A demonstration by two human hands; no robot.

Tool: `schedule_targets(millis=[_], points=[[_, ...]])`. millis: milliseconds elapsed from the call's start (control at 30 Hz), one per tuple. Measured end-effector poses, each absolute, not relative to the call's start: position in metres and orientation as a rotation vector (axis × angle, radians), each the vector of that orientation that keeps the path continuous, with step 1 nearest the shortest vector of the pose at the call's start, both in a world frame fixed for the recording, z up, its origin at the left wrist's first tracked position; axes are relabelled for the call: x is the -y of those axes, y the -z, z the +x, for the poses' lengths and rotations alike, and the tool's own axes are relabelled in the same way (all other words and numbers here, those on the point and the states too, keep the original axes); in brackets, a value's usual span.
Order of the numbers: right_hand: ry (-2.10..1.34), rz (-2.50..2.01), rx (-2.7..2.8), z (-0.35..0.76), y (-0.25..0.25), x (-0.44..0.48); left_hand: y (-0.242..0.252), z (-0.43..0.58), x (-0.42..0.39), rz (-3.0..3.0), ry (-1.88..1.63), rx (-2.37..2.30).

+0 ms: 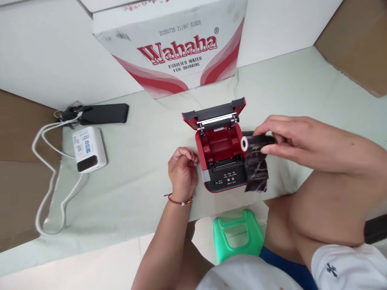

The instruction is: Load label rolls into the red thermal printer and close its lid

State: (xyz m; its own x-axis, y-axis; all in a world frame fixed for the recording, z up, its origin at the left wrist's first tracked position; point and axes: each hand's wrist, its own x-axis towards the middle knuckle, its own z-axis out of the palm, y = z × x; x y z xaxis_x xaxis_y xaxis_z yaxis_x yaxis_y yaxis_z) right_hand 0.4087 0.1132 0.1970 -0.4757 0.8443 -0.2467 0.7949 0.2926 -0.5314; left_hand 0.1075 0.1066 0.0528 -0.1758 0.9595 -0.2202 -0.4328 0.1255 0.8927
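Observation:
A small red and black label printer (224, 177) sits on the table with its lid (214, 112) raised, and its red inner bay shows no roll. My right hand (286, 139) pinches a roll of shiny black film (256, 155) just right of the printer. The roll's white core end faces left, and a crinkled loose length hangs down over the printer's right edge. My left hand (183, 169) rests on the table in a loose fist, close against the printer's left side, with fingers curled in and nothing visible in them.
A white Wahaha water carton (193, 60) stands behind the printer. To the left lie a black phone-like object (104, 113), a white power bank (89, 149) and a looping white cable (38, 209). Below the table's front edge is a green stool (219, 237). Brown cardboard (359, 48) stands at the right.

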Motion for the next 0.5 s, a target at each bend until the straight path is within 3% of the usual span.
schedule_targets(millis=[133, 233, 500], points=[[-0.696, -2.176, 2.419, 0.441, -0.168, -0.126, -0.059, 0.115, -0.102, 0.721, -1.324, -1.173], [-0.716, -2.414, 2.397, 0.443, -0.15, -0.136, -0.06, 0.118, -0.1, 0.723, -1.291, -1.207], [-0.702, -2.062, 2.406, 0.409, -0.145, -0.141, -0.061, 0.118, -0.099, 0.744, -1.27, -1.271]])
